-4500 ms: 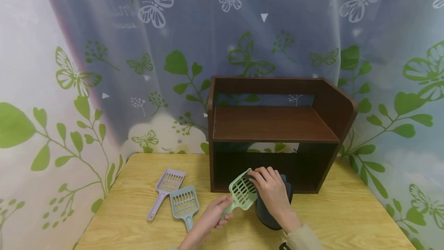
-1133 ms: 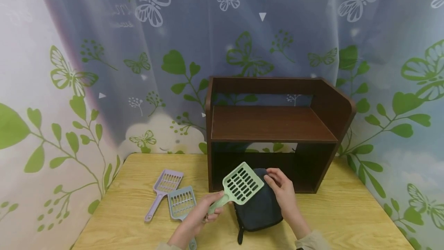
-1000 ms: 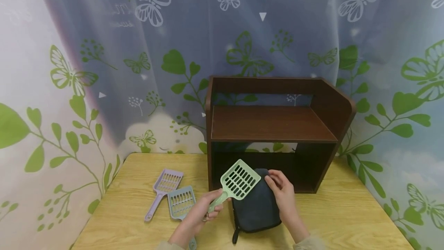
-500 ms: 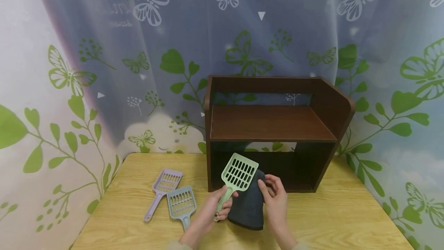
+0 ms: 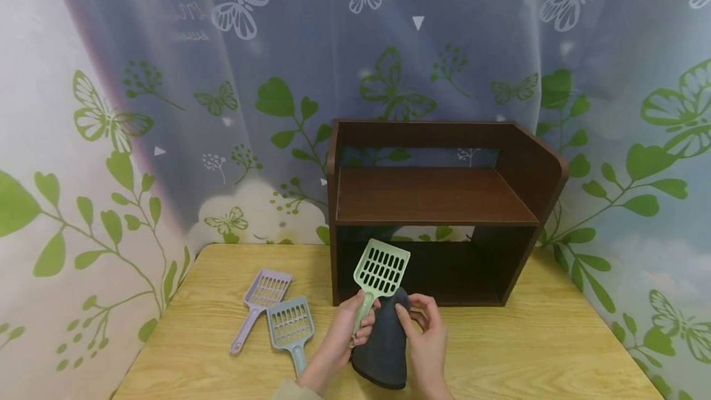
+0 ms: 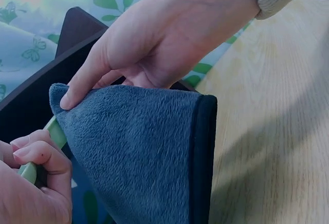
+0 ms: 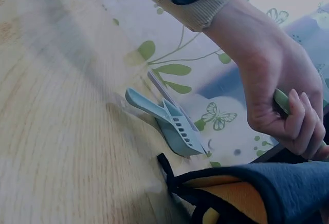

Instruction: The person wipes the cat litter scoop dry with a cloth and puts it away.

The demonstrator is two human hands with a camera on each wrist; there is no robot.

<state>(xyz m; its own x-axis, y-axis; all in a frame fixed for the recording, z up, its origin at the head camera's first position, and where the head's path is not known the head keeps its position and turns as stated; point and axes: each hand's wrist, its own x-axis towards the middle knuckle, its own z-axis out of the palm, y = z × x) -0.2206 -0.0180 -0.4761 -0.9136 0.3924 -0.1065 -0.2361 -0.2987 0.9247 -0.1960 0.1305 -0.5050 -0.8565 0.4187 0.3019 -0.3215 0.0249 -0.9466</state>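
— Compared with half a second ago, both the dark blue plush mitt (image 5: 383, 343) and the right hand (image 5: 429, 339) are more to the left and lower in the head view. How does this hand hold it?

— It pinches the narrow end between the thumb and the fingers. At the wide end, the right wrist view shows an orange lining (image 7: 239, 198) with black edging.

— And the left hand (image 5: 344, 330)?

— Its fingers are curled around the handle of the green slotted scoop (image 5: 378, 294). The mitt is between the two hands, just beside this scoop; whether they touch, I cannot tell.

— What is farther away?

— To the left, on the wood-grain table (image 5: 500, 350), lies a light blue slotted scoop (image 5: 289, 342), then a lilac slotted scoop (image 5: 256, 304). Behind stands a dark brown two-level shelf (image 5: 433, 196), and farthest is a curtain (image 5: 302, 29) printed with butterflies and leaves.
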